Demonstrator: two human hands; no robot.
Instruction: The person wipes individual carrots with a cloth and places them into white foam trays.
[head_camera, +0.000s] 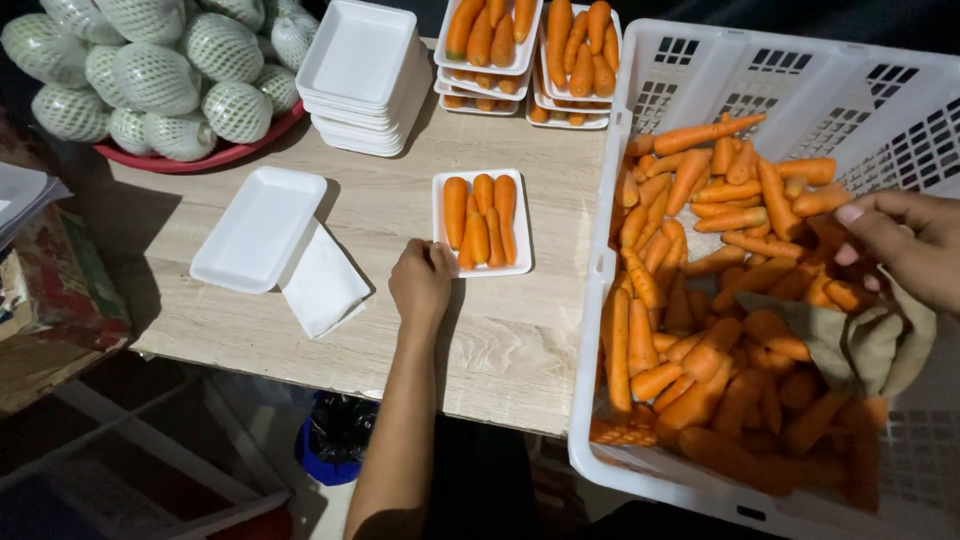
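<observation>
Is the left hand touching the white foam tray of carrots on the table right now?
Touching. The head view shows the left hand with its fingertips resting on the lower left corner of the foam tray of carrots, no gap visible between them.

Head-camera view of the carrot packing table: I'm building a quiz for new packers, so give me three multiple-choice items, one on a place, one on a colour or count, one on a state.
1. Where does the person's left hand rest?
A. At the lower left corner of the white foam tray of orange carrots
B. On the red tray of net-wrapped fruit
C. Inside the crate

2. What colour is the big perforated plastic crate of loose carrots?
A. Blue
B. White
C. Green

3. What state is the flat foam tray at the left in?
A. Filled with carrots
B. Wrapped in film
C. Empty

Answers:
1 A, the fingers touch that tray's corner.
2 B, its walls are white.
3 C, nothing lies in it.
</observation>
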